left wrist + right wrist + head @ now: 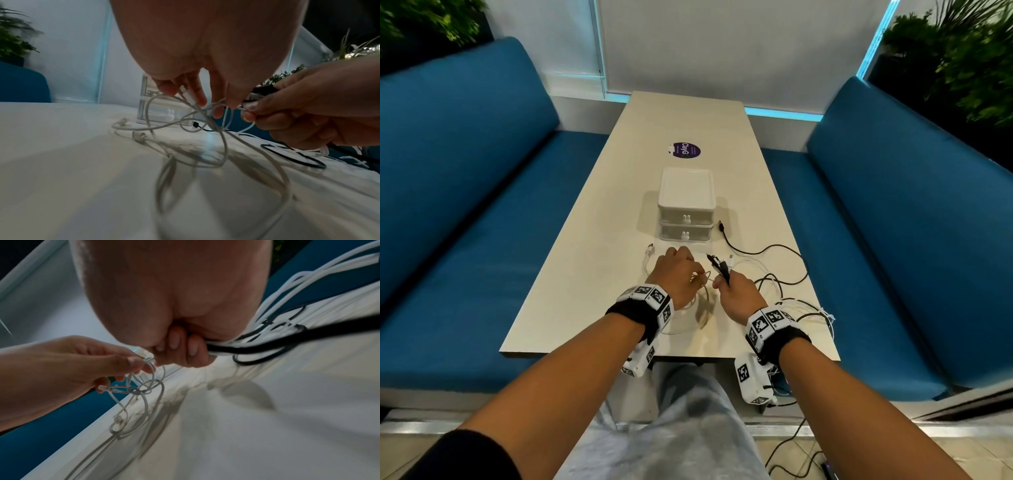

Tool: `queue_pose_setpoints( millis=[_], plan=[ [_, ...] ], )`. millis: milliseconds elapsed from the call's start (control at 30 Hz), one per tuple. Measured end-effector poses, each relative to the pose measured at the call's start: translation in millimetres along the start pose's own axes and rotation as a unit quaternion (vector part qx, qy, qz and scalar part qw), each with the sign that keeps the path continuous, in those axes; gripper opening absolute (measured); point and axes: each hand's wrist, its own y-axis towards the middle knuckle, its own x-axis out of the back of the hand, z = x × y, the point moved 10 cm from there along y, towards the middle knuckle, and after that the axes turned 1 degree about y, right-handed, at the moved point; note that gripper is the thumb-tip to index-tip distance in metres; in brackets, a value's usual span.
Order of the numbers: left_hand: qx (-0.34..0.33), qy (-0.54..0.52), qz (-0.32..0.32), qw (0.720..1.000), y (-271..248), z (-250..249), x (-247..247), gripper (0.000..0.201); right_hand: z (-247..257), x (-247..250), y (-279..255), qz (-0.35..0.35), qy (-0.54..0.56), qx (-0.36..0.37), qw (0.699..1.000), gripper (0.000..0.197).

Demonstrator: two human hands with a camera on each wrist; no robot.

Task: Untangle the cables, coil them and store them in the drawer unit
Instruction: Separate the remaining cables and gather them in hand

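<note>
A white two-drawer unit (686,205) stands mid-table, both drawers closed. Just in front of it, my left hand (678,274) pinches a loop of white cable (223,142) that hangs in tangled loops down to the table. My right hand (732,291) grips a bundle of black and white cable ends (719,265) that stick up out of the fist. From that fist, black cable (767,251) and white cables (808,308) trail right across the table. In the right wrist view the bundle (236,346) leaves the curled fingers (192,350).
The pale table (681,120) runs away from me between two blue benches (448,192). A purple round sticker (686,150) lies beyond the drawer unit. A black plug (721,224) rests right of the unit. Cables hang over the table's right edge (828,318).
</note>
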Motion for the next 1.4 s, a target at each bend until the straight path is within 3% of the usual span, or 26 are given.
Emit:
queue_pose_setpoints(
  millis=[67,167,300,433,500,633,700,800,867,967,1100,1233,1333,1400],
  plan=[
    [0.018,-0.024,0.014,0.999,3,-1,-2,0.021,-3,2,0,0.0,-0.012,-0.001,1.0,0.029],
    [0.064,-0.143,0.013,0.988,4,4,-1,0.014,-8,1,0,0.002,-0.03,-0.014,0.999,0.029],
    [0.084,-0.163,0.027,0.983,-1,11,2,0.035,-11,-1,4,0.008,-0.04,-0.035,0.999,0.032],
    [0.131,-0.197,0.076,0.969,-8,23,-2,0.004,-17,-7,7,0.034,-0.056,-0.05,0.997,0.033],
    [0.129,-0.2,0.079,0.968,-8,22,0,0.012,-16,-12,6,0.045,-0.073,-0.045,0.995,0.032],
    [0.134,-0.2,-0.007,0.971,-5,29,21,0.032,-17,-13,5,0.037,-0.095,-0.045,0.994,0.035],
    [0.16,-0.262,-0.051,0.95,-7,42,27,0.016,-22,-9,5,0.029,-0.098,-0.058,0.993,0.036],
    [0.201,-0.239,-0.052,0.949,-10,67,32,0.035,-38,-5,5,0.038,-0.114,-0.09,0.989,0.036],
    [0.214,-0.195,-0.06,0.955,-10,83,38,0.037,-47,-3,3,0.038,-0.125,-0.103,0.986,0.037],
    [0.185,-0.194,-0.032,0.963,-10,77,33,0.034,-47,-4,3,0.037,-0.122,-0.098,0.987,0.038],
    [0.099,-0.202,0.035,0.974,-7,34,8,0.026,-31,-2,5,0.022,-0.097,-0.057,0.993,0.036],
    [0.033,-0.12,0.095,0.988,-2,1,-20,0.039,-23,3,2,0.009,-0.089,-0.021,0.996,0.033],
    [0.059,-0.231,0.065,0.969,0,-6,-17,0.016,-27,3,1,0.014,-0.094,-0.02,0.995,0.031],
    [0.098,-0.298,0.029,0.949,3,2,-9,0.019,-32,2,0,0.02,-0.109,-0.03,0.993,0.035]
  ],
)
